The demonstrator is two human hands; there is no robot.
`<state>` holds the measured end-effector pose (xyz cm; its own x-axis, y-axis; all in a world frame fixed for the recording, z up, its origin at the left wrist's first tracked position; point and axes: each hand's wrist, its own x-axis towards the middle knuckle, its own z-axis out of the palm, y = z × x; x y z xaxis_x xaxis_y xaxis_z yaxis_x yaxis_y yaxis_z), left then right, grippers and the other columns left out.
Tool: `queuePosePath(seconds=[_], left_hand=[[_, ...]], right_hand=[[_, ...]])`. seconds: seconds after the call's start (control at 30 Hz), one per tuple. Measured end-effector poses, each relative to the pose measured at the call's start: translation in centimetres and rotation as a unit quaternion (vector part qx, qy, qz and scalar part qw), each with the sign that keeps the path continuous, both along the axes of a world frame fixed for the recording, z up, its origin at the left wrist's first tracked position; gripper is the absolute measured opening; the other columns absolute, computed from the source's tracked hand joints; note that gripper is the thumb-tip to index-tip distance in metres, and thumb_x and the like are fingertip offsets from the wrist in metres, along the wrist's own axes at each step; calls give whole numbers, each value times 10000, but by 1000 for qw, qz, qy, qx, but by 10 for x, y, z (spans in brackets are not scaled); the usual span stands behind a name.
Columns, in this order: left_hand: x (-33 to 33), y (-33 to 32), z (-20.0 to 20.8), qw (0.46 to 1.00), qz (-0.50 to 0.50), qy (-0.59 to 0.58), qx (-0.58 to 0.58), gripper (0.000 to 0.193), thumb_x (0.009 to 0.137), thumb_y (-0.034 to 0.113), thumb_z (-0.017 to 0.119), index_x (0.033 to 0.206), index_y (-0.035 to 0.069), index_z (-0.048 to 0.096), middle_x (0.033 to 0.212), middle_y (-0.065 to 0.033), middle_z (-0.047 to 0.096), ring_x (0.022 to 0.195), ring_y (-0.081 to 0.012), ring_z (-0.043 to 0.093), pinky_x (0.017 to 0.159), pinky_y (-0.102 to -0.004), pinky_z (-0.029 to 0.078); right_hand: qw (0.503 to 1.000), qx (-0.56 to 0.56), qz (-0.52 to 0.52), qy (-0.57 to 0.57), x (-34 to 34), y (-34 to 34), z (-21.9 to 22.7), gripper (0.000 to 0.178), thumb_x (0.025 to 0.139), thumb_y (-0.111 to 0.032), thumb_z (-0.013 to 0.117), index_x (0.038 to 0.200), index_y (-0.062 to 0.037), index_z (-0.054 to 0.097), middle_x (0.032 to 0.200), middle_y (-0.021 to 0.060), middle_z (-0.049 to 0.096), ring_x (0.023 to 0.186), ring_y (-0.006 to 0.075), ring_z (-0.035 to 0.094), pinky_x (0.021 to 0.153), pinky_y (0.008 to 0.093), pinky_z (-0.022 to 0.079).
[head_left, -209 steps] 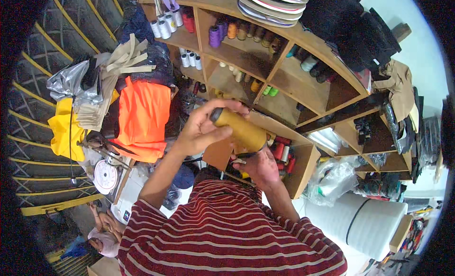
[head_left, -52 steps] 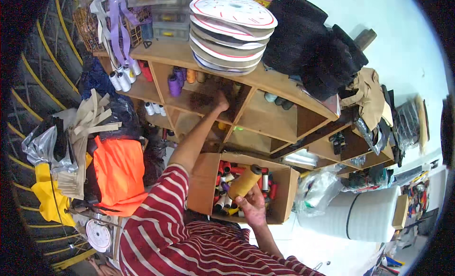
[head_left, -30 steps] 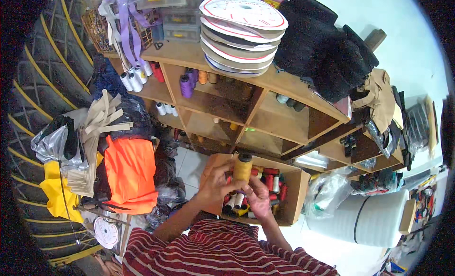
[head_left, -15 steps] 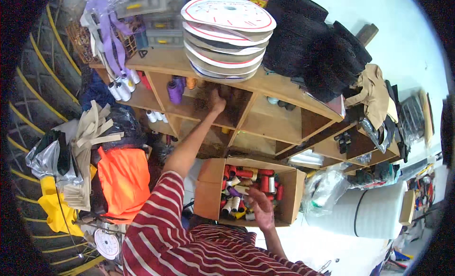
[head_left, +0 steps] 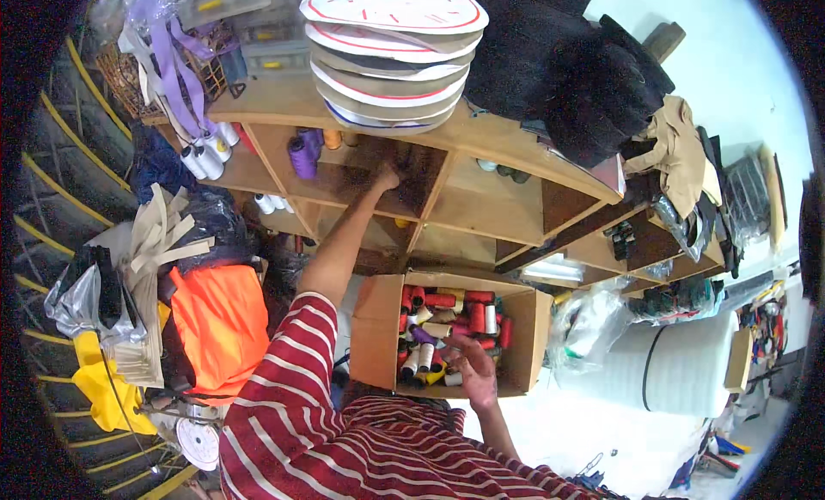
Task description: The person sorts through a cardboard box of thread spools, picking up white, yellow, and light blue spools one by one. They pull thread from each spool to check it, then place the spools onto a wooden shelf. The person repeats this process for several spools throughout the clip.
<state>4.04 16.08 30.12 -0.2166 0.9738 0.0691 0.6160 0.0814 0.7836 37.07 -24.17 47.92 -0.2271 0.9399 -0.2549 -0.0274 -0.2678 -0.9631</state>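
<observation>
My left hand (head_left: 387,176) reaches into a compartment of the wooden shelf (head_left: 477,210), under its top board. Shadow and the angle hide its fingers. Purple thread spools (head_left: 302,154) and an orange spool (head_left: 332,139) stand to its left in the same compartment. My right hand (head_left: 478,373) hovers over the right part of an open cardboard box (head_left: 375,332), fingers apart and nothing visible in them. Inside the box lie several thread spools: red ones (head_left: 478,318), white ones (head_left: 426,356) and a purple one (head_left: 421,334).
A stack of wide white-flanged reels (head_left: 391,70) and black rolls (head_left: 593,105) sit on the shelf top. White spools (head_left: 206,161) stand at the shelf's left. Orange cloth (head_left: 220,328) hangs at left; a white foam roll (head_left: 679,367) lies at right.
The view has shifted slightly, so the shelf and box appear a little higher and further left. My left hand reaches a bit deeper into the compartment; my right hand stays over the box.
</observation>
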Motion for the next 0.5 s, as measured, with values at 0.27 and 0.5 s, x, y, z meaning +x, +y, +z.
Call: queuePosePath(seconds=[0.27,0.5], left_hand=[[7,-3,2,1000,-3,29,0,688,899,175,591,1469,-28,262,1406,-237,433,1260,-387,447,1076,-456,350],[11,-8,3,999,-4,52,6,696,890,162,603,1465,-33,263,1393,-251,444,1243,-398,463,1060,-458,371]], right_hand=[[1000,-18,-14,6,6,-3,-9,289,946,-145,595,1214,-38,582,1174,82,647,1037,166,618,864,304,464],[999,-32,0,5,8,-5,-8,317,952,-141,592,1243,-20,566,1192,93,636,1092,186,611,924,312,457]])
